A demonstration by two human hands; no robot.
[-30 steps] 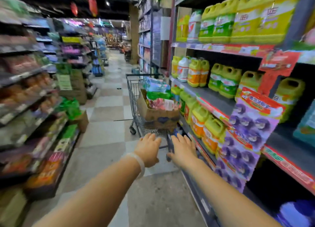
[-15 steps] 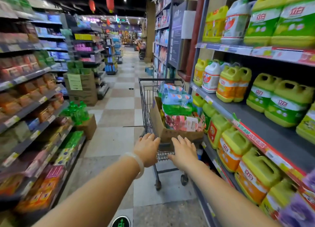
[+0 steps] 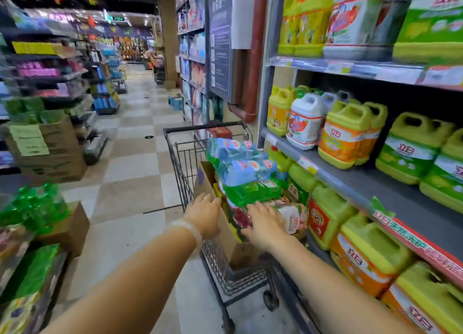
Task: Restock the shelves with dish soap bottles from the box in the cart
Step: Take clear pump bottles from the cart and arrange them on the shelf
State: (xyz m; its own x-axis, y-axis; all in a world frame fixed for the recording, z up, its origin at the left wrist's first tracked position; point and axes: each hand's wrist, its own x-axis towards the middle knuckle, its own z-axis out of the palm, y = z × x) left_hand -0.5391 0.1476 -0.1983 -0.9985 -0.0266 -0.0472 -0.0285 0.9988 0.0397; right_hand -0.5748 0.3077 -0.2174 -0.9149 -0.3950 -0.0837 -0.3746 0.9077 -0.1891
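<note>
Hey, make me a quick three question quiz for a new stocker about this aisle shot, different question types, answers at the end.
1. True or false: the left hand rests on the near left edge of the brown cardboard box in the wire shopping cart.
2. Multiple choice: the right hand lies on A) a yellow jug on the shelf, B) the pink plastic-wrapped pack in the box, C) the floor.
3. Fill in: the blue plastic-wrapped packs lie ___ the green plastic-wrapped pack.

Key: 1 true; 2 B; 3 on top of.
</note>
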